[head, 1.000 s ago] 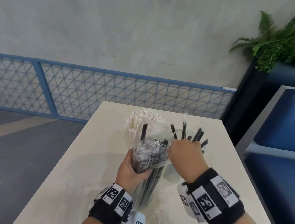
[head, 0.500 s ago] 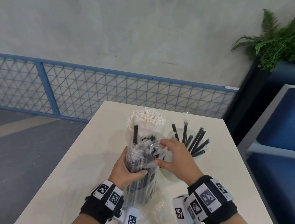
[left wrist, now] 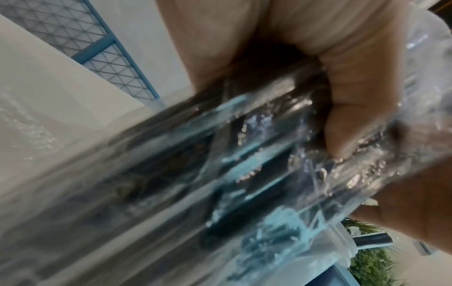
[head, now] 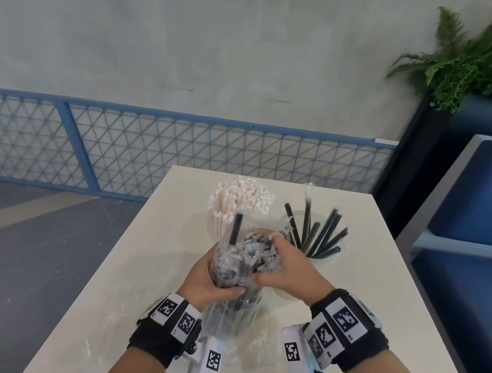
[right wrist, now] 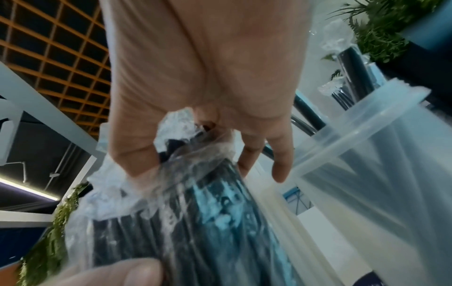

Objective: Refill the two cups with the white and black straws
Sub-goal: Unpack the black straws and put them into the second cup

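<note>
A clear plastic bag of black straws (head: 238, 293) stands upright on the table (head: 364, 292). My left hand (head: 212, 280) grips the bag round its middle; the left wrist view shows the fingers (left wrist: 347, 100) wrapped on the bag (left wrist: 220, 164). My right hand (head: 281, 267) sits over the bag's open top, thumb and fingers pinching the crumpled plastic (right wrist: 186, 154). One black straw (head: 236, 228) pokes up out of the bag. Behind it stand a packed bunch of white straws (head: 240, 198) and a clear cup (head: 330, 258) with several black straws (head: 322, 235); this cup (right wrist: 379, 154) is just right of my right hand.
Crumpled clear wrapping (head: 253, 349) lies on the table near its front edge. A blue mesh railing (head: 150, 151) runs behind the table. A blue bench (head: 477, 243) and a planter with ferns (head: 483, 60) stand to the right.
My right hand left the cup of black straws, swung left and closed on the bag's top. The bag came down lower in my left hand's grip.
</note>
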Demonstrator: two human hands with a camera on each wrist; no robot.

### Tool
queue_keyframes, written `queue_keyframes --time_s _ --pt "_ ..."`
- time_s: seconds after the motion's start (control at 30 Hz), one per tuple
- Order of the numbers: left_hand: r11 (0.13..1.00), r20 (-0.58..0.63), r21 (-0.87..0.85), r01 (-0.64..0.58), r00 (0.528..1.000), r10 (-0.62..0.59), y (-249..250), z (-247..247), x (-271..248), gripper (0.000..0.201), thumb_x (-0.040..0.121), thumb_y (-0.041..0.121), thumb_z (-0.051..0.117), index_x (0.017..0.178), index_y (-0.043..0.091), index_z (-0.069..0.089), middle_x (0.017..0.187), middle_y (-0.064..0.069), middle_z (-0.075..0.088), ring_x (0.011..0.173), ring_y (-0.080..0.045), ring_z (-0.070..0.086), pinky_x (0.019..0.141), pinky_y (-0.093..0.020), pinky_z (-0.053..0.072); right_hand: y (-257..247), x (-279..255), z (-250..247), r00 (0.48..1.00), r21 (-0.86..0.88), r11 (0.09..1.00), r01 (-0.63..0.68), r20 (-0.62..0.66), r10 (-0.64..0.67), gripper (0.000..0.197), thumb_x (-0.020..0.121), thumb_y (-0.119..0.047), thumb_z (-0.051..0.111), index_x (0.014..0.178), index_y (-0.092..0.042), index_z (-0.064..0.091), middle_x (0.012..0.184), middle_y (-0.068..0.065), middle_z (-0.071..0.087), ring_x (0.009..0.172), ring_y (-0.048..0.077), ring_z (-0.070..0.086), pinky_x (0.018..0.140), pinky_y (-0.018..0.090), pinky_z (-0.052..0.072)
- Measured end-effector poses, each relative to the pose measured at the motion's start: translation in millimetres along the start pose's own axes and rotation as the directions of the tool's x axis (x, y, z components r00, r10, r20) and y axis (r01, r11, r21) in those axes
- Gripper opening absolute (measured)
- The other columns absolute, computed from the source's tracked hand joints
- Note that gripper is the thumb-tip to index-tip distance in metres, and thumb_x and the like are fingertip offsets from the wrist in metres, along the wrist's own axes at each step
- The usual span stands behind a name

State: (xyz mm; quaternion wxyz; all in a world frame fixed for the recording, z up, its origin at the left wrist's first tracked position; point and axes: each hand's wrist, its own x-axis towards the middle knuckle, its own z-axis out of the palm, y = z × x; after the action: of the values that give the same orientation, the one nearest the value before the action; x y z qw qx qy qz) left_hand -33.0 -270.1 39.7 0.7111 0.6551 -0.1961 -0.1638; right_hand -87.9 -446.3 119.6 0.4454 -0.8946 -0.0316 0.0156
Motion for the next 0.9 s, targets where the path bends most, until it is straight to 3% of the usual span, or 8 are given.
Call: queue_keyframes --time_s 0.17,0.23,0.37,0.5,0.63,0.73,0.83,0.9 --pt "1.000 -0.053 0.004 -0.022 0.998 0.022 -2 2 5 0.069 0.058 -0.017 0.076 0.113 0.018 0.053 0.095 0.003 0.073 0.092 -0.012 0.069 0.075 -0.021 0.055 5 7 6 0.997 -0.091 0.995 0.029 -0.075 -0.036 0.062 0.074 -0.031 0.076 0.126 -0.022 0.042 0.096 -0.015 0.055 0.082 -0.004 0.052 0.072 0.002 0.037" --pt "1.000 -0.059 0.006 -0.023 0.998 0.023 -1 1 6 0.070 0.055 -0.010 0.080 0.113 0.018 0.054 0.095 0.003 0.074 0.094 -0.013 0.069 0.075 -0.023 0.055 10 7 12 0.988 -0.092 0.995 0.041 -0.143 -0.053 0.062 0.071 -0.036 0.078 0.122 -0.023 0.045 0.097 -0.015 0.058 0.085 -0.002 0.056 0.081 0.010 0.040" --pt "1.000 -0.081 0.009 -0.027 0.996 0.027 1 3 5 0.080 0.048 0.008 0.090 0.119 0.011 0.053 0.105 -0.007 0.070 0.099 -0.018 0.068 0.082 -0.032 0.056 18 4 23 0.972 0.164 0.986 0.017 -0.234 0.022 0.046 0.065 -0.030 0.083 0.101 -0.031 0.054 0.095 -0.002 0.069 0.090 0.009 0.065 0.089 0.033 0.051" --pt "0.999 -0.111 0.025 -0.025 0.993 0.027 0 2 7 0.071 0.051 0.007 0.087 0.115 0.013 0.057 0.101 -0.003 0.073 0.097 -0.020 0.069 0.078 -0.029 0.056 18 4 30 0.915 0.008 0.999 0.048 -0.402 -0.041 0.040 0.066 -0.043 0.077 0.093 -0.041 0.049 0.090 -0.021 0.058 0.094 -0.020 0.045 0.112 0.038 0.019" --pt "0.999 -0.098 0.041 -0.031 0.995 0.035 3 3 6 0.069 0.050 0.010 0.089 0.113 0.007 0.059 0.097 -0.003 0.074 0.095 -0.017 0.069 0.075 -0.022 0.054 4 3 29 0.824 -0.036 0.992 0.118 -0.554 -0.118 0.032 0.064 -0.058 0.058 0.091 -0.046 0.047 0.100 -0.032 0.047 0.107 0.003 0.052 0.113 0.024 -0.002" --pt "0.997 -0.093 0.071 -0.012 0.995 0.019 3 4 7 0.064 0.053 0.005 0.086 0.111 0.010 0.059 0.095 -0.001 0.073 0.092 -0.013 0.070 0.073 -0.019 0.054 -6 3 21 0.768 -0.041 0.985 0.169 -0.621 -0.157 0.031 0.065 -0.059 0.058 0.090 -0.045 0.050 0.100 -0.035 0.046 0.109 -0.009 0.044 0.112 0.024 -0.005" --pt "0.996 -0.114 0.093 0.005 0.994 0.006 -1 3 9 0.064 0.055 0.003 0.086 0.113 0.006 0.059 0.098 -0.005 0.073 0.093 -0.016 0.070 0.076 -0.025 0.056 -21 5 3 0.750 -0.022 0.978 0.209 -0.638 -0.175 0.031 0.068 -0.046 0.073 0.090 -0.044 0.050 0.097 -0.029 0.049 0.101 -0.018 0.041 0.115 0.036 0.006" --pt "0.994 -0.117 0.105 0.020 0.993 -0.007 -2 3 11 0.067 0.053 0.010 0.088 0.113 0.008 0.059 0.099 -0.008 0.073 0.095 -0.020 0.070 0.080 -0.033 0.057 -34 7 -12 0.757 0.066 0.960 0.271 -0.631 -0.170 0.033 0.073 -0.031 0.076 0.087 -0.045 0.049 0.089 -0.021 0.057 0.091 -0.014 0.050 0.107 0.037 0.032"
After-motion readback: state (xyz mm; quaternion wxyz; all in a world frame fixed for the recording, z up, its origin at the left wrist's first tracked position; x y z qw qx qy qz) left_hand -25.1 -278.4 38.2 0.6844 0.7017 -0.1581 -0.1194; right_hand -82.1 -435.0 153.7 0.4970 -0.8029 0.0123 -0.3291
